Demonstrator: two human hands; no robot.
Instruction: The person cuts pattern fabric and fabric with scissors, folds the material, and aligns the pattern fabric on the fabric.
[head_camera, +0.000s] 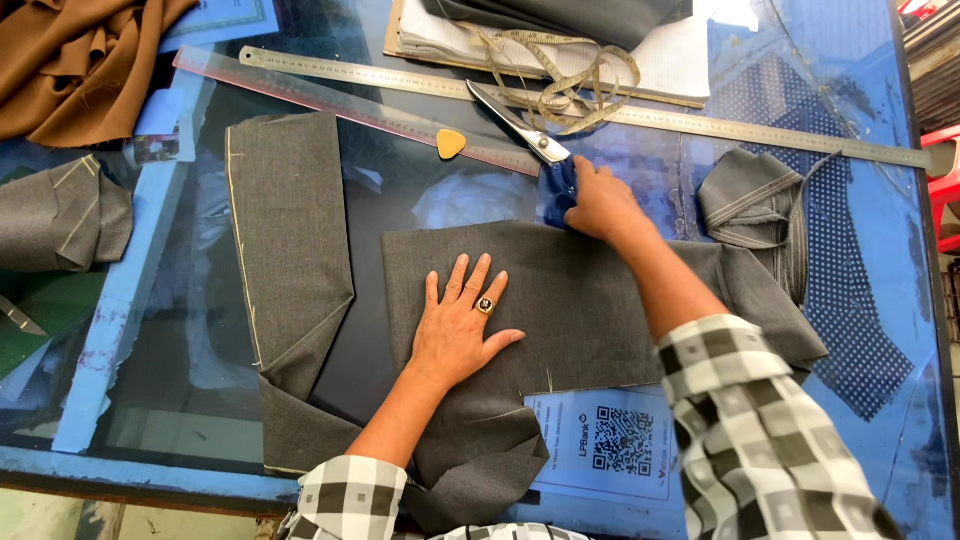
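Note:
My left hand (460, 325) lies flat with fingers spread on a grey piece of cloth (570, 300) spread over the glass-topped table (150, 330). A ring sits on one finger. My right hand (598, 203) grips the blue handles of large tailor's scissors (520, 128) at the cloth's far edge, blades pointing away to the upper left. A yellow piece of tailor's chalk (451, 143) rests just left of the blades.
Another grey cloth panel (290, 230) lies to the left, a folded grey piece (755, 205) to the right. Two long metal rulers (700, 125) cross the back. A measuring tape (570, 75) coils on a white pad. Brown fabric (70, 60) is heaped far left.

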